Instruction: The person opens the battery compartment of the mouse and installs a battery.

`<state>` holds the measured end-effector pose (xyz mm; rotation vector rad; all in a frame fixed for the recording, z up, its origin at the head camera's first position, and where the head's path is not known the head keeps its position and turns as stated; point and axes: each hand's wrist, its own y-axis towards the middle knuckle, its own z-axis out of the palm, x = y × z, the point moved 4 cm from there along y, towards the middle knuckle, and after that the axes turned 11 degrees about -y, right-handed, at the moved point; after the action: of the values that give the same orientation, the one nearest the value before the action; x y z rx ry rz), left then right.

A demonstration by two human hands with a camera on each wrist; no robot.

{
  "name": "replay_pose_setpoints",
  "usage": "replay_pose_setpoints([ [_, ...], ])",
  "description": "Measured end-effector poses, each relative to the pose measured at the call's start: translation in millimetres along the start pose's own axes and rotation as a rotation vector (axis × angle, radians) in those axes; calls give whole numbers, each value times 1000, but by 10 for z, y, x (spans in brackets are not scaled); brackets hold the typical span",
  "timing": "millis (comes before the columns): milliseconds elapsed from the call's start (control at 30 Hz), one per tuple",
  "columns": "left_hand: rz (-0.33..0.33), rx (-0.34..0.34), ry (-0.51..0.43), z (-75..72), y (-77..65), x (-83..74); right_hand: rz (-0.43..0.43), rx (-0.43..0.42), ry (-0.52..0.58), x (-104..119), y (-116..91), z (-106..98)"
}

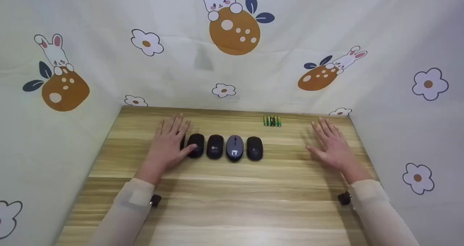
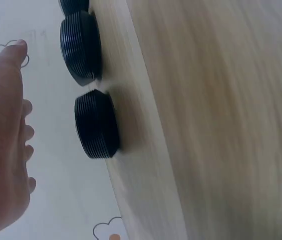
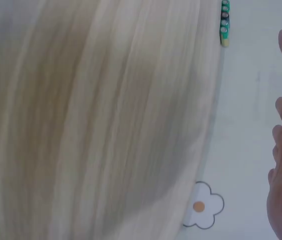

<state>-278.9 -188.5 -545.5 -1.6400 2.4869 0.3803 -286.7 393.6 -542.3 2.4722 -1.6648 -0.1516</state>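
Observation:
Several computer mice stand in a row on the wooden table. My left hand, fingers spread and straight, is over the row's left end; it hides most of the leftmost mouse, and its thumb overlaps a black mouse. In the left wrist view, a gap shows between that hand and the nearest black mouse. To the right are another black mouse, a grey mouse and a black mouse. Spread as well, my right hand is over the table's right side, holding nothing.
Several green AA-size batteries lie side by side near the back edge of the wooden table. A pale cloth printed with rabbits and flowers encloses the table at the back and both sides. Small black devices are at both wrists.

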Motion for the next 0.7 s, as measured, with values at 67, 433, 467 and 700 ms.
replay_pose_setpoints([
  [67, 18, -3, -11, 6, 24, -49, -9, -2, 33, 51, 20, 11],
  [433, 103, -53, -246, 90, 176, -363, -155, -137, 177, 482, 144, 66],
  [467, 112, -49, -268, 104, 192, -406, -165, -142, 192, 522, 155, 74],
  [700, 184, -37, -354, 208, 360, -703, -169, -107, 293, 797, 245, 122],
])
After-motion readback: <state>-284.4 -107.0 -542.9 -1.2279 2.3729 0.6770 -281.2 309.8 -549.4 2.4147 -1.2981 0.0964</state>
